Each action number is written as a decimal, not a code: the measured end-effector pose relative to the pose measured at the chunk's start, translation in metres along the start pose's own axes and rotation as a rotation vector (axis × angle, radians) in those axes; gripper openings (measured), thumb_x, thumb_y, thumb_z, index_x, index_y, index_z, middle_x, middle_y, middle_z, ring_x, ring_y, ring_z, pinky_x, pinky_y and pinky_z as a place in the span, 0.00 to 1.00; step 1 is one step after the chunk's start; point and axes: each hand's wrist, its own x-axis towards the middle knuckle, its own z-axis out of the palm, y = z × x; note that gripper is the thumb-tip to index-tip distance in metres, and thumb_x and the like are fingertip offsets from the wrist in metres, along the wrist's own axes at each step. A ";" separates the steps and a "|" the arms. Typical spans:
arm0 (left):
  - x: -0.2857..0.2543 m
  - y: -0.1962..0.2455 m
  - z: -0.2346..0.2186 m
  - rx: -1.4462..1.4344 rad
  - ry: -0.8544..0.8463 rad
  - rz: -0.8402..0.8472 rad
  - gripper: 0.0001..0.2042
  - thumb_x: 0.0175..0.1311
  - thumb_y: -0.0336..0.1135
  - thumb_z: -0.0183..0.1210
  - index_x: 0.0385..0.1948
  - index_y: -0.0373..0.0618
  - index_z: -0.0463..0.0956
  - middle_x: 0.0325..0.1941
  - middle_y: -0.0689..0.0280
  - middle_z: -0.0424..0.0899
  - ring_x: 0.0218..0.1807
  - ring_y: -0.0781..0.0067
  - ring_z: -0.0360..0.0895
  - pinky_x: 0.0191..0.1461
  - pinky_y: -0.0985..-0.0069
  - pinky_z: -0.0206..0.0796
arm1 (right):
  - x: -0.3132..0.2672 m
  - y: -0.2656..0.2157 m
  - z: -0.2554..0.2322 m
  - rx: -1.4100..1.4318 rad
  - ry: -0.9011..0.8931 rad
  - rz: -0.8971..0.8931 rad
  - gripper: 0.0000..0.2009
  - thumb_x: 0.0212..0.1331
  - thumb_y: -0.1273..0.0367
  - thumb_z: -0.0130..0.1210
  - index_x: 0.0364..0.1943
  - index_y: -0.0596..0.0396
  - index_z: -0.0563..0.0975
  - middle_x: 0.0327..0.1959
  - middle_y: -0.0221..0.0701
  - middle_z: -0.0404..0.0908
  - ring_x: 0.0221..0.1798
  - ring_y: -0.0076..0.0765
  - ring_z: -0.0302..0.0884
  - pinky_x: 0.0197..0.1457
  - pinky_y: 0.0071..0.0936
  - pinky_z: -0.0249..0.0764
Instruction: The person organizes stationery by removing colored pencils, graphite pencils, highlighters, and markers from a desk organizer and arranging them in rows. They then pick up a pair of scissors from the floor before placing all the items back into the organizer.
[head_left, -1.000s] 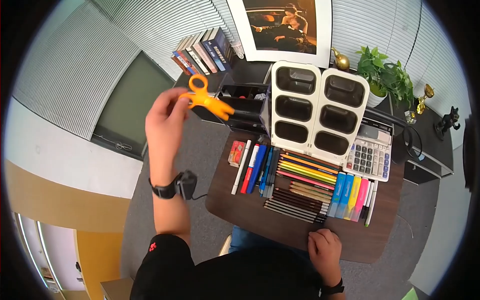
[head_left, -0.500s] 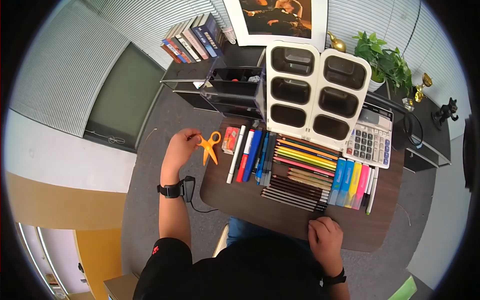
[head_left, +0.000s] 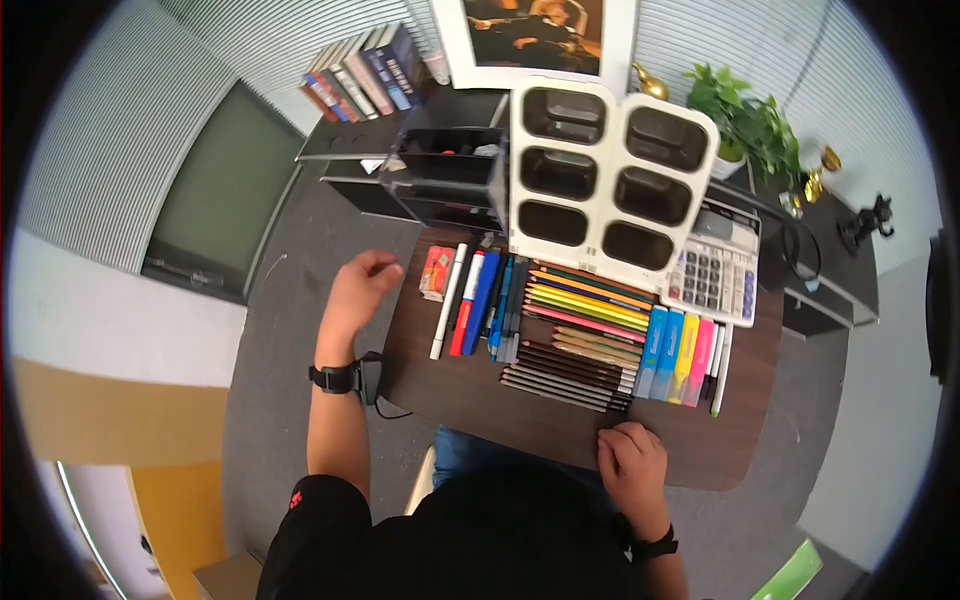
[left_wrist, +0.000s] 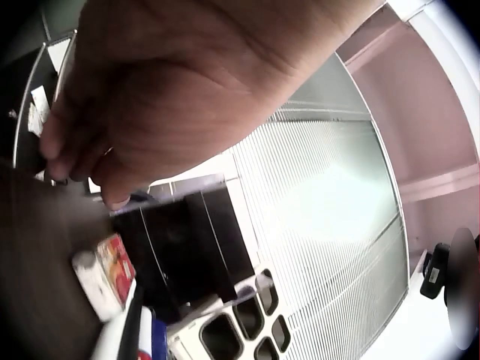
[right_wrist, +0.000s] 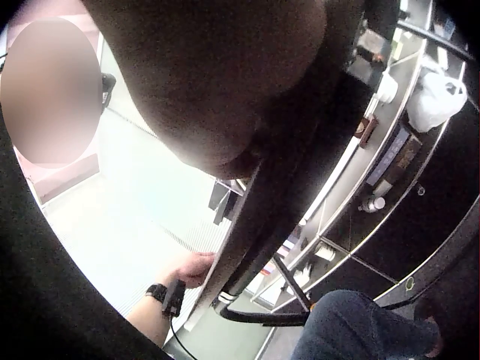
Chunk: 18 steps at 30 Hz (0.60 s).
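At the table's left edge my left hand (head_left: 362,292) hovers with its fingers loosely bent and nothing showing between them. The left wrist view has the same hand (left_wrist: 172,97) large at the top, close to a small red-and-white box (left_wrist: 105,277). Nearest to it in the head view are that box (head_left: 436,273) and a white marker (head_left: 449,302). No orange scissors show in any current view. My right hand (head_left: 634,466) rests on the table's front edge, fingers loosely curled, below a row of dark pencils (head_left: 565,388).
Markers, coloured pencils (head_left: 590,305) and highlighters (head_left: 672,350) lie in rows on the brown table (head_left: 700,450). Behind them stand a white organizer (head_left: 610,180) with dark compartments, a calculator (head_left: 712,275) and a dark clear-sided drawer unit (head_left: 450,180). Books (head_left: 365,75) stand at back left.
My left hand held orange scissors out to the left, then brought them down to the table's left edge. Now the scissors are out of sight. My right hand stays at the front edge.
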 end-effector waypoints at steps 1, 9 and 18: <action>0.003 -0.015 -0.010 -0.104 0.049 -0.070 0.15 0.67 0.36 0.62 0.48 0.34 0.79 0.36 0.62 0.85 0.37 0.71 0.80 0.44 0.74 0.72 | -0.003 0.001 0.001 -0.007 0.022 0.010 0.09 0.51 0.77 0.65 0.37 0.54 0.80 0.35 0.34 0.79 0.35 0.46 0.79 0.38 0.39 0.76; -0.048 -0.121 -0.029 -0.185 0.146 -0.339 0.11 0.69 0.34 0.57 0.44 0.37 0.81 0.32 0.64 0.84 0.35 0.74 0.81 0.40 0.73 0.72 | -0.011 0.001 0.009 -0.052 0.009 0.056 0.06 0.56 0.79 0.59 0.37 0.57 0.81 0.36 0.41 0.79 0.39 0.47 0.80 0.40 0.41 0.75; -0.111 -0.392 0.111 0.188 -0.361 -0.415 0.13 0.66 0.34 0.52 0.43 0.35 0.81 0.41 0.48 0.87 0.43 0.45 0.85 0.49 0.57 0.74 | 0.018 -0.048 0.032 -0.424 -0.126 0.017 0.06 0.66 0.72 0.60 0.40 0.62 0.82 0.36 0.44 0.81 0.34 0.47 0.76 0.35 0.39 0.73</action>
